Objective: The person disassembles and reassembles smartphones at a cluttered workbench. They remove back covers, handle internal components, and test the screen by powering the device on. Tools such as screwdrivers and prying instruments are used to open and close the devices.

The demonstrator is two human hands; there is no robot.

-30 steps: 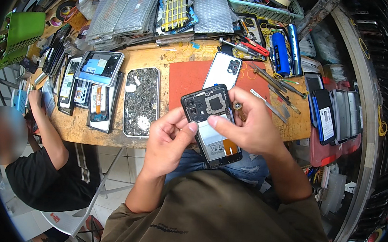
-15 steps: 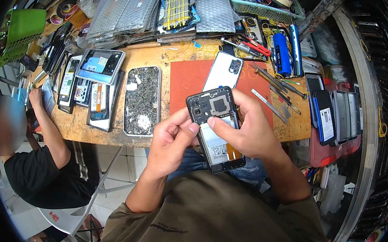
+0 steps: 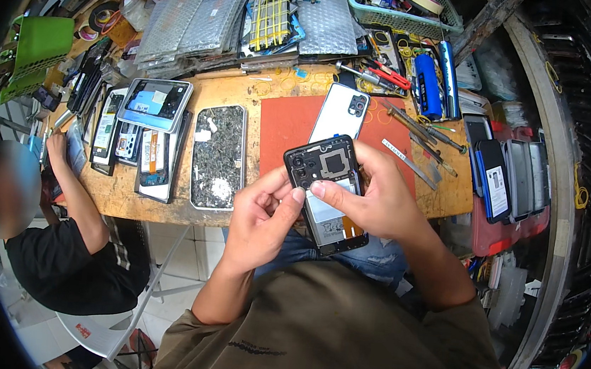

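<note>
A black smartphone without its back cover [image 3: 323, 212] is held in front of me at the table's near edge. Its camera block, a pale battery and an orange flex cable show. My right hand [image 3: 369, 195] grips it from the right side, thumb lying across the middle just below the cameras. My left hand [image 3: 268, 214] closes on its left edge, with the thumb tip by the cameras; its other fingers are partly hidden behind the phone. Beyond it, a white back panel with camera openings [image 3: 340, 114] lies on a red-brown mat [image 3: 283, 123].
Left of the mat lies a speckled tray [image 3: 218, 156]; farther left are stacked phones [image 3: 152, 103]. Tweezers and a metal ruler [image 3: 411, 164] lie right. Bubble-wrapped packs [image 3: 190, 25], a blue cylinder [image 3: 428, 83] and a basket [image 3: 397, 16] stand behind. Another person [image 3: 75, 256] sits at left.
The phone and both hands are nearly still, with only a slight shift of the right thumb. The view has moved slightly.
</note>
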